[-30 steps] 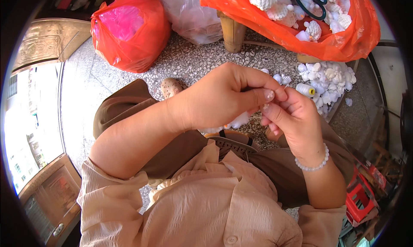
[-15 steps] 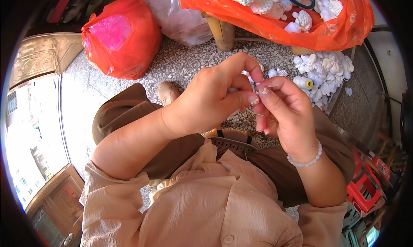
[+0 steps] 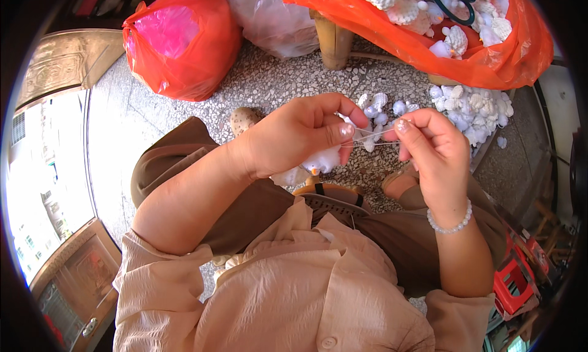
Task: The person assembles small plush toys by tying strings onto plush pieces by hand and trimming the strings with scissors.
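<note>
White thread drawn between two bare hands

Item one: white thread, in fine strands, spanning the gap between the hands above the speckled floor; at least two strands cross. We cannot tell whether a needle or knot is among them.

Item two: left hand, thumb and forefinger closed in a pinch on the thread. Just below it sits a white fluffy piece with an orange spot; we cannot tell whether the lower fingers grip it.

Item three: right hand, wearing a pale beaded bracelet; thumb and forefinger pinched on the other end of the span, remaining fingers curled.

Item four: surroundings. Small white pieces lie on the floor beyond the hands, with a larger white pile to the right. At far right, an orange-red bag holds white knitted pieces and dark green looped handles, probably of scissors. At far left stands a tied red bag.

Handling note: we judge this step to want even, light tension, enough to straighten the strands without snapping them. We would pinch close to the crossing, part the strands before tightening, and hold the span clear of the fluffy piece, whose fibres could snag.
</note>
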Demonstrator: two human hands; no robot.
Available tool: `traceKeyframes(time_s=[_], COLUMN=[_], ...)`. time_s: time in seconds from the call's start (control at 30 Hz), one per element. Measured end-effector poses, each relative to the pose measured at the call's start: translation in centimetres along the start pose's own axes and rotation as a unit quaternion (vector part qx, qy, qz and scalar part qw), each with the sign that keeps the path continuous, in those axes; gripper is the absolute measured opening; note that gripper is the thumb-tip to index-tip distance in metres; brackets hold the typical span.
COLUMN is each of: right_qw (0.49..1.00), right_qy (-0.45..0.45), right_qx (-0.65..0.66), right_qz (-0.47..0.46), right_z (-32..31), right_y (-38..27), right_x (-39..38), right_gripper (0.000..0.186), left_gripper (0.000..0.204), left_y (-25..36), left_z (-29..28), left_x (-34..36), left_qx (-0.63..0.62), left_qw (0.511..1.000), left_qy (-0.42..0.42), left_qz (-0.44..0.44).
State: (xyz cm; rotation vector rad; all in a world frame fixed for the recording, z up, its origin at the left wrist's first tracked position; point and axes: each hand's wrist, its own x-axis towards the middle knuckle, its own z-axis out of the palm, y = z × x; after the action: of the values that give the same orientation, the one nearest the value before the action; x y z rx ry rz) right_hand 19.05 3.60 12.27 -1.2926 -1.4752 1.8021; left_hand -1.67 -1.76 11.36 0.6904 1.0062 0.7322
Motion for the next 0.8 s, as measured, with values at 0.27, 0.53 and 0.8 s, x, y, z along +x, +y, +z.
traceKeyframes(time_s=[0.27, 0.53, 0.8], right_qw=[0.996, 0.999, 0.996], right_qy=[-0.068, -0.043, -0.063], right_qx=[-0.041, -0.026, -0.056], right_qz=[-0.035, 0.013, -0.004], right_z=[0.5, 1.2, 1.3], right_y=[-1.0, -0.9, -0.2], right_x=[-0.1, 0.4, 0.9], right_gripper=[0.01, 0.01, 0.01], left_gripper=[0.016, 0.006, 0.003], left_y=[-1.5, 0.6, -1.0], left_z=[-0.1, 0.3, 0.4], left_x=[1.1, 1.1, 1.5], left_qx=[-0.118, -0.091, -0.1], left_qw=[0.985, 0.989, 0.989], left_qy=[-0.116, -0.009, 0.017], left_qz=[-0.043, -0.12, -0.106])
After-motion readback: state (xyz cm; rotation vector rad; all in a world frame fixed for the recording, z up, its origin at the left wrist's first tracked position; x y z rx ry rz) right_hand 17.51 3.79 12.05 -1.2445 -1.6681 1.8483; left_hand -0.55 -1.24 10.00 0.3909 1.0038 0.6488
